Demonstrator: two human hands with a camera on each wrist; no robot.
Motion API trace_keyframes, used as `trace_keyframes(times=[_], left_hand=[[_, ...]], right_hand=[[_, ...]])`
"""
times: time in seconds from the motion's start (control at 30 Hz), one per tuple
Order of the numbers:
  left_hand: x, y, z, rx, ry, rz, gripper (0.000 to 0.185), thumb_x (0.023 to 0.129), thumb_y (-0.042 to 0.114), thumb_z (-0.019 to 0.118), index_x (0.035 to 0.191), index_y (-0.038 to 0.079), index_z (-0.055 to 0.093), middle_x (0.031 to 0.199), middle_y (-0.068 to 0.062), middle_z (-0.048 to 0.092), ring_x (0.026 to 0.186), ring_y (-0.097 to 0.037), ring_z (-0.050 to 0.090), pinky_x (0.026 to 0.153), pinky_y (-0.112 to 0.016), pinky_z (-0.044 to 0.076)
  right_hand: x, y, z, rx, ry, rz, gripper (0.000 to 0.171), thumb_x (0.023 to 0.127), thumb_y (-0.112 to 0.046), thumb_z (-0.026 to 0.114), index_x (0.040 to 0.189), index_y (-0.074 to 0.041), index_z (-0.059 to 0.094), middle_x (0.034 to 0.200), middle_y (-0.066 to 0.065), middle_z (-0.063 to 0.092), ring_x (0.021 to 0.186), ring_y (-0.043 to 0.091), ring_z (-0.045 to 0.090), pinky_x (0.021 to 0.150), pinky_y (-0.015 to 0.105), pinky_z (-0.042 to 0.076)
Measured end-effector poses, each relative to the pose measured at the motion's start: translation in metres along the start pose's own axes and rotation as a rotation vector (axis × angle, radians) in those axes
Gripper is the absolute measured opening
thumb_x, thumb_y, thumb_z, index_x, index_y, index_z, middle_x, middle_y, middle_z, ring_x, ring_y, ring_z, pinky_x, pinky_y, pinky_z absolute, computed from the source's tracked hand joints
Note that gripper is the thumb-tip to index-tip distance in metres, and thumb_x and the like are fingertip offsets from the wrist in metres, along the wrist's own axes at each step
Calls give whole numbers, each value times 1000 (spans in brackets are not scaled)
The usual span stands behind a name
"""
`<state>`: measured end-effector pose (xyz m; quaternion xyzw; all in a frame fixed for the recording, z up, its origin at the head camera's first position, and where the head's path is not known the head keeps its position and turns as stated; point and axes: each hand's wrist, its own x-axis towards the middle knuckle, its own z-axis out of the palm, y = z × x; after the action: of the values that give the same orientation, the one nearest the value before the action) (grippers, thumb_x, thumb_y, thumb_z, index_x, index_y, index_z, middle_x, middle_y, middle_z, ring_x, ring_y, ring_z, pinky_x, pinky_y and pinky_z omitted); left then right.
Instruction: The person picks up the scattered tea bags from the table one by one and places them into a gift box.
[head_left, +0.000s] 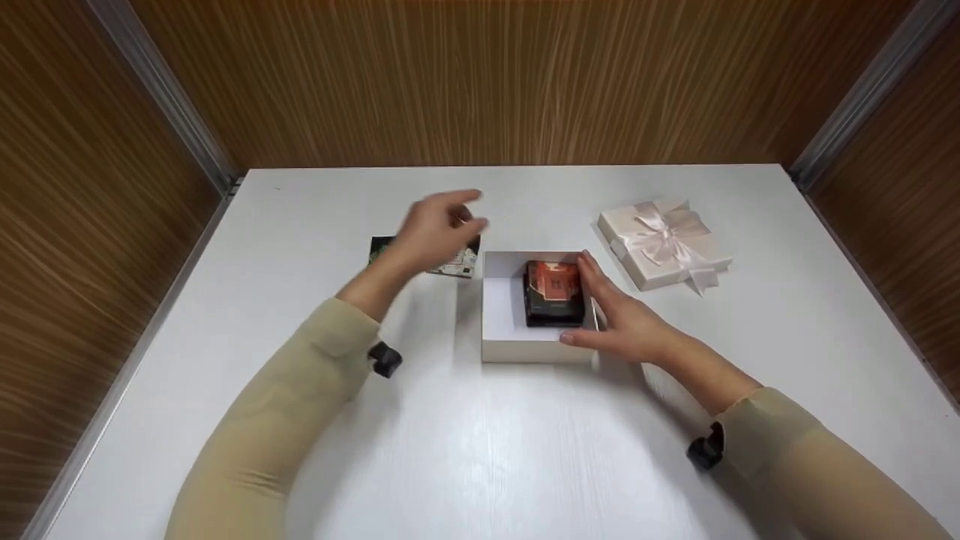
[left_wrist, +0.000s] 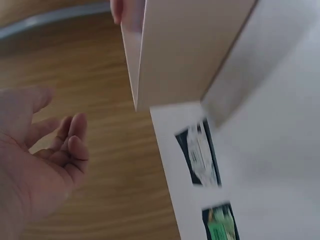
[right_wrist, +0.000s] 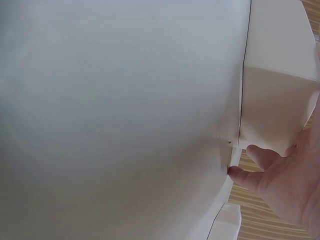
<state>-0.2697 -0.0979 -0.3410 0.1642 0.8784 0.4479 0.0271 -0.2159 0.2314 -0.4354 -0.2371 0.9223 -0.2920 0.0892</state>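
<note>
A white open box (head_left: 536, 351) stands mid-table. Inside it, toward the right wall, lies a dark packet with a red-orange picture (head_left: 555, 292), apparently with another dark one beneath. My right hand (head_left: 634, 326) rests along the box's right side, fingers extended toward the far corner and thumb on the near rim. To the box's upper left my left hand (head_left: 435, 231) hovers with loosely bent fingers, holding nothing. Behind it, on the table, are a pale patterned packet (left_wrist: 201, 156) and a dark one with green (left_wrist: 220, 222), partly hidden in the head view.
A cream lid with a satin ribbon bow (head_left: 637, 251) lies behind and right of the box. Wood-grain panels (head_left: 480, 82) enclose the white table (head_left: 480, 450) at the back and both sides.
</note>
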Motion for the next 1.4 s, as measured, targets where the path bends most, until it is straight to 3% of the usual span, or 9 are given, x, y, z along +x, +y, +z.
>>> trace_keyframes(times=[0.13, 0.27, 0.5, 0.63, 0.83, 1.0, 1.4], left_hand=[[1, -28, -28, -41, 125, -58, 52, 106, 26, 67, 154, 9, 57, 118, -10, 67, 109, -22, 62, 91, -34, 54], [0, -61, -47, -20, 182, -133, 52, 106, 28, 67, 154, 9, 56, 121, -11, 62, 112, -23, 58, 96, -37, 52], [-8, -114, -57, -9, 168, -290, 59, 106, 30, 68, 158, 11, 50, 144, -15, 56, 129, -26, 51, 111, -42, 46], [-11, -134, -54, -11, 148, -322, 64, 105, 30, 70, 161, 9, 46, 156, -17, 48, 141, -31, 47, 115, -45, 43], [-15, -151, -49, 37, 109, -299, 68, 105, 27, 69, 163, 4, 40, 165, -22, 35, 151, -39, 37, 121, -48, 35], [-15, -160, -44, 55, 80, -338, 73, 105, 27, 71, 165, 6, 36, 169, -21, 29, 156, -38, 30, 126, -48, 28], [-13, -167, -42, 176, 37, -331, 82, 100, 22, 75, 166, 3, 31, 170, -25, 27, 158, -42, 20, 128, -50, 19]], right_hand=[[-1, 1, -1, -1, 2, -6, 120, 92, -61, 76, 172, -15, -1, 178, 3, -7, 160, 34, 15, 125, 57, 26], [-1, 1, -1, -10, 4, -11, 119, 92, -61, 75, 172, -15, 0, 178, 3, -7, 160, 36, 18, 124, 58, 27], [-1, 1, 0, -15, 4, -12, 119, 92, -62, 75, 172, -15, -1, 178, 4, -7, 159, 37, 19, 124, 58, 28], [-2, 0, 0, -18, 5, -8, 120, 92, -62, 75, 172, -15, 0, 178, 4, -7, 159, 37, 17, 124, 58, 27], [-1, 0, -1, -14, 9, -13, 120, 92, -61, 76, 172, -15, -1, 178, 4, -7, 160, 37, 17, 124, 58, 27], [-1, 0, 0, -8, 10, -6, 120, 92, -62, 76, 172, -17, -1, 179, 5, -5, 159, 37, 19, 124, 58, 28], [-2, 0, 0, 4, 15, -9, 120, 91, -62, 77, 172, -20, -1, 179, 1, -6, 159, 37, 21, 123, 59, 29]])
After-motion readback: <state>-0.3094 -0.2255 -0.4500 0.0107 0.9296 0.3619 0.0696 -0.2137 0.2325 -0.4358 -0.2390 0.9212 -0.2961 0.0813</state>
